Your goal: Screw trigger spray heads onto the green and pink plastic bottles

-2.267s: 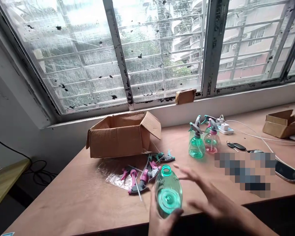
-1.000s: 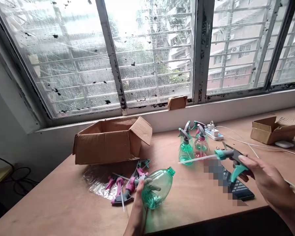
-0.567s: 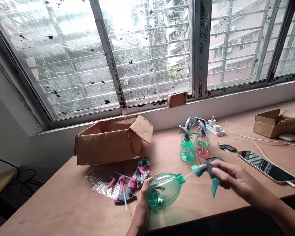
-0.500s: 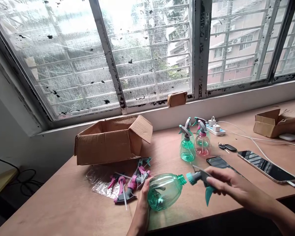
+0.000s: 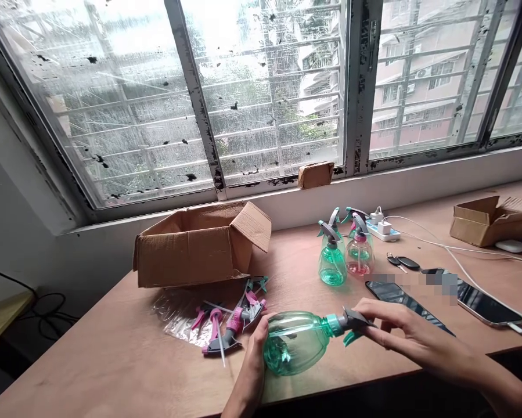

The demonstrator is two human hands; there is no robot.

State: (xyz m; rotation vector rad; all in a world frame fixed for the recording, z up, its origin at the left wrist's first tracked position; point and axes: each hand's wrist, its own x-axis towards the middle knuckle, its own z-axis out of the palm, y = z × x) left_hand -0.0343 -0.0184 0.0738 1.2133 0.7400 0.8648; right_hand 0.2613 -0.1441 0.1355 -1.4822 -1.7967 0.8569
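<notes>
Green bottle point(image 5: 299, 343) tilted at lower centre, left hand point(image 5: 252, 357) grip round its base, right hand point(image 5: 406, 335) grip holding spray head point(image 5: 352, 318) at its neck (threading progress: can't tell), fitted sprayers point(image 5: 333, 268) standing right of centre, loose heads point(image 5: 235, 320) unfitted at left.

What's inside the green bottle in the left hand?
Inside the bottle, what looks like a thin pale tube runs from the neck. The teal collar of the spray top covers the mouth, hiding its opening.
</notes>
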